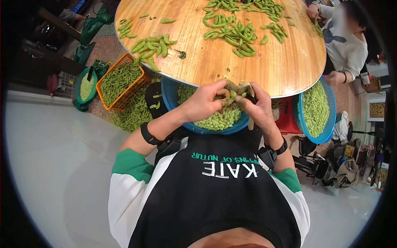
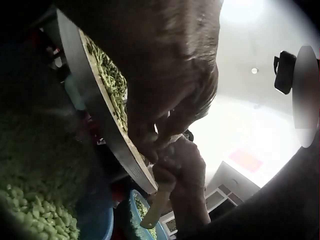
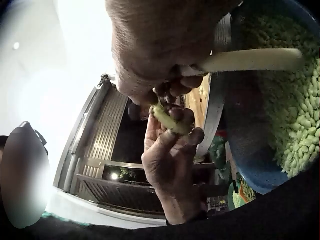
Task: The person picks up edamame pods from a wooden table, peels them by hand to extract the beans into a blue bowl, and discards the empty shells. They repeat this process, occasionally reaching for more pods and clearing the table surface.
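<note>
My left hand (image 1: pixel 202 101) pinches a green soybean pod (image 3: pixel 169 120) between thumb and fingers, over the front edge of the table. My right hand (image 1: pixel 258 105) meets it at the pod, fingers curled around a small tool with a pale, flat handle (image 3: pixel 250 61). The handle sticks out below the right hand in the left wrist view; the tool's working end is hidden by the fingers. Dark stains show on the fingertips. Directly beneath both hands, a blue basin (image 1: pixel 169 97) holds many shelled green beans (image 1: pixel 219 120).
Piles of pods (image 1: pixel 151 46) lie on the round wooden table (image 1: pixel 186 72). An orange crate (image 1: pixel 142 78) full of pods stands at left, beside loose pods and a green basin (image 1: pixel 75 89). At right are another blue basin (image 1: pixel 331 120), a red stool (image 1: pixel 287 118) and another person (image 1: pixel 349 51).
</note>
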Action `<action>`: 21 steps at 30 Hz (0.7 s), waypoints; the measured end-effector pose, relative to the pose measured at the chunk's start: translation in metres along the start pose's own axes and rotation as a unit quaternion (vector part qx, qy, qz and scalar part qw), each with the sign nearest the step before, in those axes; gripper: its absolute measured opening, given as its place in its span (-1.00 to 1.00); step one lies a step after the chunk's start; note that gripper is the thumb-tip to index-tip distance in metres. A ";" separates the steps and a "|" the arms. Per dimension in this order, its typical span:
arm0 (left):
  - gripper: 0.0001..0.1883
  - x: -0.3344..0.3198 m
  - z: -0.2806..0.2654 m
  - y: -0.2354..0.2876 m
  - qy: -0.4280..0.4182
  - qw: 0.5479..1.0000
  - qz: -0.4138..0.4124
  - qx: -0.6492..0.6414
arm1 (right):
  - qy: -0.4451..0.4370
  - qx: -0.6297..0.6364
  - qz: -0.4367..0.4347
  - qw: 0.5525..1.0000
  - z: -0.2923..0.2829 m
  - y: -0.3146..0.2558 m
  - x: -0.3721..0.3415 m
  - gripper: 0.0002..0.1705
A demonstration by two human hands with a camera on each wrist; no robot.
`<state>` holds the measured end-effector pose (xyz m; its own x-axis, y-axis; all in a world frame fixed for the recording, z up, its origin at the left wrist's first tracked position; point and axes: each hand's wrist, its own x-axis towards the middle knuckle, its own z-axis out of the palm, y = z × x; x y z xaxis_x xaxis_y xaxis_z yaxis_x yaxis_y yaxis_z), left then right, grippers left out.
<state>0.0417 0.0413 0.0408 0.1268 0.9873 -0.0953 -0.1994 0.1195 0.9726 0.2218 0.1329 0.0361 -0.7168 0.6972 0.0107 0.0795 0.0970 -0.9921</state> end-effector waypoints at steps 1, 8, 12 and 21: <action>-0.69 -0.001 0.001 0.003 0.001 1.000 0.009 -0.007 | 0.000 0.000 -0.001 1.000 -0.003 0.001 -0.001 -0.79; -0.64 0.001 -0.009 -0.002 0.068 0.991 0.110 -0.042 | -0.028 0.048 -0.007 0.998 -0.004 -0.009 -0.012 -0.84; -0.69 -0.012 -0.025 0.011 0.171 0.973 0.142 0.060 | -0.071 -0.155 -0.108 0.980 -0.006 0.002 -0.013 -0.70; -0.73 -0.011 -0.113 0.048 0.379 0.605 0.214 0.667 | 0.015 0.088 0.045 0.995 -0.008 0.009 -0.009 -0.63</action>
<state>-0.0793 0.0477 0.0650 -0.2423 0.7224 0.6476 0.9688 0.1446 0.2011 0.2349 0.1334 0.0283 -0.6907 0.7188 -0.0786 0.0179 -0.0917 -0.9956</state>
